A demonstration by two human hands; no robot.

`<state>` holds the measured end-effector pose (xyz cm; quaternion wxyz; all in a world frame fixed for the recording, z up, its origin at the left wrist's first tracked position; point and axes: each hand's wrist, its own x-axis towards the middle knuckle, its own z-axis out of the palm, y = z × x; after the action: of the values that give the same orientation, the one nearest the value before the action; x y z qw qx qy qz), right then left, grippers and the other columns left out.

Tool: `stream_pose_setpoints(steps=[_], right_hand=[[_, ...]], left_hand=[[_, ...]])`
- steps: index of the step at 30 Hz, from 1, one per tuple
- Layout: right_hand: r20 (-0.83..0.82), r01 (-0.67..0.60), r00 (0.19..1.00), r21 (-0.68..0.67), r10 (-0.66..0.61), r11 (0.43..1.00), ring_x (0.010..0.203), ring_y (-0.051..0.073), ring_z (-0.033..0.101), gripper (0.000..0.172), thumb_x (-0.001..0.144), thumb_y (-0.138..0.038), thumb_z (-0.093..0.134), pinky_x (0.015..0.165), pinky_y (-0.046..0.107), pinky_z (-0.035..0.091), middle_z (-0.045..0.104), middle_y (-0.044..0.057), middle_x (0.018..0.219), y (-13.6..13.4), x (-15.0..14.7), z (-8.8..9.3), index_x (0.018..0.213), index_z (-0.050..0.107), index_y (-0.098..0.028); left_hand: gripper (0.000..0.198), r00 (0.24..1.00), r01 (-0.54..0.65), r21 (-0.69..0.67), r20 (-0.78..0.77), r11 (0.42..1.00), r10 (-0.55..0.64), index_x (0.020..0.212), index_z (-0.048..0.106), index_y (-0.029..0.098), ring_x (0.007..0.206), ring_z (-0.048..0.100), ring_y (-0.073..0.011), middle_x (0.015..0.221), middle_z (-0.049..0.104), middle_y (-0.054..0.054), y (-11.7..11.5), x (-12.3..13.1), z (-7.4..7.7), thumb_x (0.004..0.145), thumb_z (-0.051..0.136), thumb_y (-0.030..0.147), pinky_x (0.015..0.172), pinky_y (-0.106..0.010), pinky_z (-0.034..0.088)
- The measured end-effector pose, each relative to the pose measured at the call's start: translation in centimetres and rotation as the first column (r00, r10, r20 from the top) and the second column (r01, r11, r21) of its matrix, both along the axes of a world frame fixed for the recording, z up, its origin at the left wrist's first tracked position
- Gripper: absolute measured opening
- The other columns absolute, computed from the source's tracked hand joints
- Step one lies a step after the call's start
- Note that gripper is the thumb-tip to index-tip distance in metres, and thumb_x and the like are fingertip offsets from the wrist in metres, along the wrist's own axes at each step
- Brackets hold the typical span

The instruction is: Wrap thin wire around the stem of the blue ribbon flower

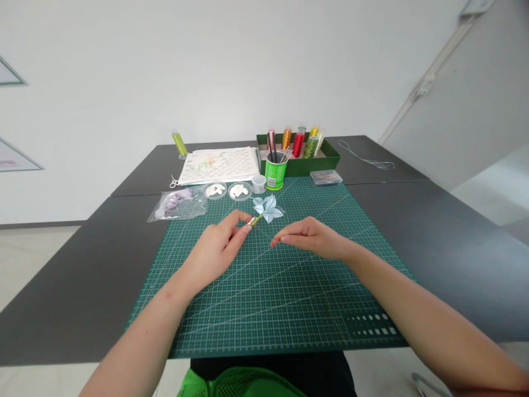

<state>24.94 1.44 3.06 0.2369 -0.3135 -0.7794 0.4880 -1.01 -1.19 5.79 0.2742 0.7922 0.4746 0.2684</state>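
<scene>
My left hand (219,243) is closed, with thumb and index finger pinching the green stem of a pale blue artificial flower (268,208). The petals point away from me, above the cutting mat (264,309). A small shiny piece shows on the stem at the fingertips; I cannot make out what it is. To the right of the flower, and apart from it, is my right hand (314,236). Its fingers are pressed together and bent toward the left, low over the mat. Whatever may be between them is hidden.
Behind the flower stand a green can (276,172) with tools, a small lidded tub (259,183) and two dishes of white pieces (239,191). Farther back are a green box (301,165) of thread spools and drawn sheets (223,164). A plastic bag (177,205) and scissors (174,182) lie left.
</scene>
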Motion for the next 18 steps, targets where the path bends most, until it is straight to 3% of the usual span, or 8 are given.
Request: stream_pose_setpoints(steps=[4,7,9,11,13,14,16,18], right_hand=[[-0.137,-0.017,0.991,-0.215,-0.012,0.976,0.047,0.007,0.023,0.038,0.097,-0.047,0.06,0.046,0.023,0.018,0.034,-0.008,0.051,0.0,-0.2,-0.5,0.103,0.076,-0.013],[-0.318,0.045,0.928,-0.419,-0.193,0.907,0.044,0.007,0.012,0.036,0.094,-0.049,0.062,0.043,0.022,0.013,0.019,-0.013,0.052,0.4,-0.3,-1.2,0.107,0.067,-0.016],[-0.316,0.155,0.888,-0.475,-0.333,0.866,0.044,0.008,0.013,0.032,0.095,-0.05,0.056,0.043,0.022,0.015,0.018,-0.013,0.055,0.9,-0.2,-1.6,0.104,0.058,-0.02],[-0.151,0.348,0.888,-0.395,-0.434,0.85,0.045,0.009,0.024,0.029,0.099,-0.051,0.047,0.045,0.022,0.025,0.028,-0.01,0.057,1.5,0.1,-1.9,0.098,0.051,-0.022],[0.034,0.553,0.833,-0.094,-0.552,0.828,0.061,0.014,0.05,0.026,0.099,-0.047,0.044,0.061,0.028,0.044,0.052,-0.002,0.071,1.7,0.1,-2.1,0.099,0.051,-0.021],[0.066,0.592,0.799,0.084,-0.597,0.802,0.081,0.019,0.06,0.025,0.098,-0.044,0.046,0.076,0.036,0.05,0.062,0.005,0.088,1.6,0.0,-2.1,0.104,0.053,-0.021],[0.001,0.553,0.819,0.264,-0.574,0.79,0.124,0.027,0.056,0.031,0.097,-0.041,0.049,0.107,0.05,0.043,0.061,0.013,0.127,0.9,-0.7,-2.1,0.12,0.055,-0.021],[-0.135,0.398,0.914,0.131,-0.382,0.908,0.139,0.026,0.047,0.039,0.1,-0.043,0.045,0.118,0.05,0.035,0.053,0.012,0.145,-0.3,-1.9,-2.1,0.134,0.051,-0.024]], left_hand=[[0.021,0.996,0.01,-0.072,0.093,0.997,-0.003,0.1,0.056,0.021,0.043,0.027,-0.0101,0.049,0.031,0.011,0.3,0.0,-0.4,0.104,0.043,0.037,0.045,-0.022,0.019],[0.022,0.979,0.014,-0.156,0.204,0.988,0.018,0.101,0.056,0.021,0.044,0.022,-0.0103,0.052,0.026,0.011,0.6,-0.1,-0.7,0.102,0.044,0.04,0.044,-0.021,0.017],[0.023,0.968,0.022,-0.191,0.25,0.981,0.027,0.101,0.055,0.021,0.044,0.02,-0.0103,0.052,0.024,0.011,0.8,0.0,-0.8,0.101,0.045,0.042,0.043,-0.021,0.016],[0.023,0.966,0.024,-0.201,0.258,0.979,0.029,0.101,0.056,0.021,0.045,0.021,-0.0102,0.053,0.024,0.01,0.8,0.1,-0.9,0.101,0.046,0.042,0.044,-0.021,0.017],[0.024,0.97,0.032,-0.191,0.242,0.981,0.015,0.101,0.057,0.02,0.047,0.023,-0.0103,0.056,0.027,0.009,0.8,0.2,-1.0,0.101,0.045,0.041,0.046,-0.022,0.019],[0.025,0.973,0.038,-0.18,0.229,0.983,0.005,0.101,0.058,0.02,0.048,0.025,-0.0104,0.057,0.03,0.009,0.7,0.3,-1.0,0.102,0.044,0.041,0.048,-0.022,0.021],[0.028,0.98,0.051,-0.156,0.198,0.987,-0.019,0.1,0.061,0.02,0.052,0.03,-0.0109,0.062,0.038,0.007,0.7,0.5,-1.0,0.102,0.042,0.041,0.051,-0.023,0.024],[0.03,0.986,0.053,-0.14,0.164,0.989,-0.029,0.099,0.063,0.02,0.057,0.036,-0.0118,0.066,0.045,0.005,0.6,0.6,-1.1,0.102,0.041,0.041,0.054,-0.023,0.028]])
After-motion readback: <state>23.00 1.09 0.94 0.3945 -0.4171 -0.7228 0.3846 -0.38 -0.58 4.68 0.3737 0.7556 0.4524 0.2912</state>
